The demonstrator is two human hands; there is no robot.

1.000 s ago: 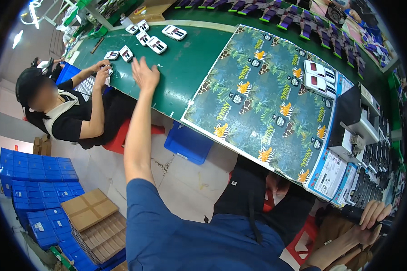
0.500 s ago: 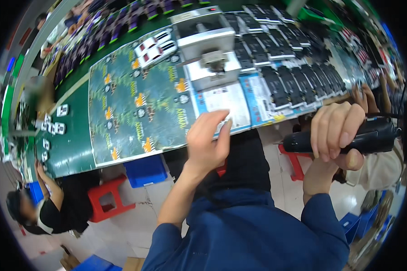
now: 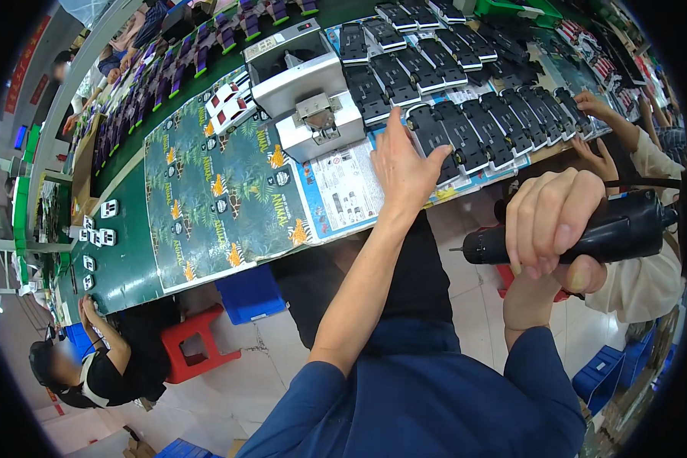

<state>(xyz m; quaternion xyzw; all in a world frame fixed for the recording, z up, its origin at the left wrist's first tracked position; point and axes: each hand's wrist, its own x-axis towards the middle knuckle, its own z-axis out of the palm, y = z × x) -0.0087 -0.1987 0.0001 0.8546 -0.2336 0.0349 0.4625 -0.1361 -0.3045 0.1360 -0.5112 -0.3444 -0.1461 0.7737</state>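
Observation:
My right hand (image 3: 553,225) is wrapped round a black electric screwdriver (image 3: 626,229), whose thin bit points left over the floor. My left hand (image 3: 408,168) reaches to the table, thumb and fingers apart, at the near end of a black toy car chassis (image 3: 433,136) in the front row. The thumb lies by the chassis's right corner; whether the fingers touch it I cannot tell. Just left of that hand stands a silver screw feeder (image 3: 320,126) with an opening at its front.
Several black car undersides (image 3: 416,65) lie in rows at the back. White-and-red car bodies (image 3: 229,107) sit left of the feeder on a patterned sheet (image 3: 229,183). A co-worker's hands (image 3: 599,122) are at the row's right end; another person (image 3: 91,359) sits at left. A red stool (image 3: 198,347) and blue bin (image 3: 252,294) stand below.
My left hand has moved right and away from me, from before the feeder to the chassis row, and its fingers have spread. The right hand keeps hold of the screwdriver.

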